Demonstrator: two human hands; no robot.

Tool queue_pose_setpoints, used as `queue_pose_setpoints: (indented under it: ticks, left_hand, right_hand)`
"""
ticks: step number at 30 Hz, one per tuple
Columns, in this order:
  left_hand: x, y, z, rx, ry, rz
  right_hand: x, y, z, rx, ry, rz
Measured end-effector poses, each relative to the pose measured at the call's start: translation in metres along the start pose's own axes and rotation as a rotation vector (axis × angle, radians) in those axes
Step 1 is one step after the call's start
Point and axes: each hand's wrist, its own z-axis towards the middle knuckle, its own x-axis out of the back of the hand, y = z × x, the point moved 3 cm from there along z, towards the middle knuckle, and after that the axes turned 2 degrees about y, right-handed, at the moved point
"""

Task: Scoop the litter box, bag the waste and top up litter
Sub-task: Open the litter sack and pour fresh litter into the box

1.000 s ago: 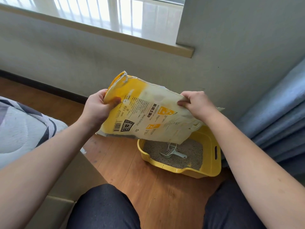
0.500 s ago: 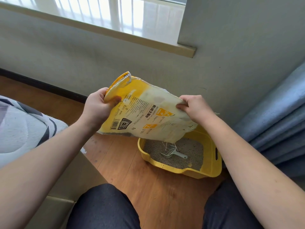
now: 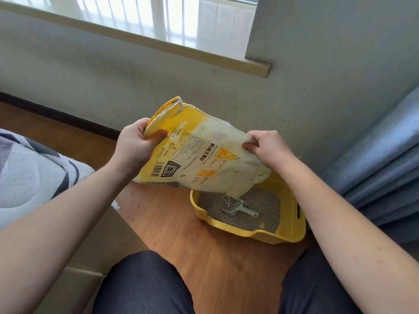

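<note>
Topping-up step: litter bag (image 3: 199, 155) tilted over yellow litter box (image 3: 292, 225) on floor (image 3: 172, 223), left hand (image 3: 133, 143) and right hand (image 3: 267, 148) with fingers clamped on its upper edges. Next, probably: steeper tilt, mouth kept inside rim. Scoop (image 3: 235, 208) lying beneath; wall (image 3: 317, 109) and curtain (image 3: 374, 166) close, floor open leftward.

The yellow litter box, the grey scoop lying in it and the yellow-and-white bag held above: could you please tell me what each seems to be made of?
The yellow litter box looks like moulded plastic: smooth, uniform walls with rounded edges. The grey slotted scoop also seems plastic, thin and matte. The yellow-and-white printed litter bag looks like flexible plastic film or laminate: it creases and shines faintly.
</note>
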Motion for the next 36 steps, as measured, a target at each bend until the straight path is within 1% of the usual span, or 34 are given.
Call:
queue_pose_setpoints:
  ticks: [6, 13, 26, 36]
  left_hand:
    - [0.000, -0.001, 0.000, 0.004, -0.008, -0.014]
    - [0.000, -0.001, 0.001, -0.004, 0.023, 0.000]
    - [-0.001, 0.002, -0.004, 0.007, -0.008, -0.018]
    - [-0.005, 0.006, -0.007, -0.002, -0.039, 0.034]
  right_hand:
    - [0.000, 0.000, -0.002, 0.005, -0.001, 0.011]
    - [-0.002, 0.002, 0.000, 0.019, 0.014, 0.023]
    - [0.007, 0.007, 0.003, 0.046, 0.104, 0.013]
    - [0.007, 0.012, -0.008, 0.022, 0.081, -0.007]
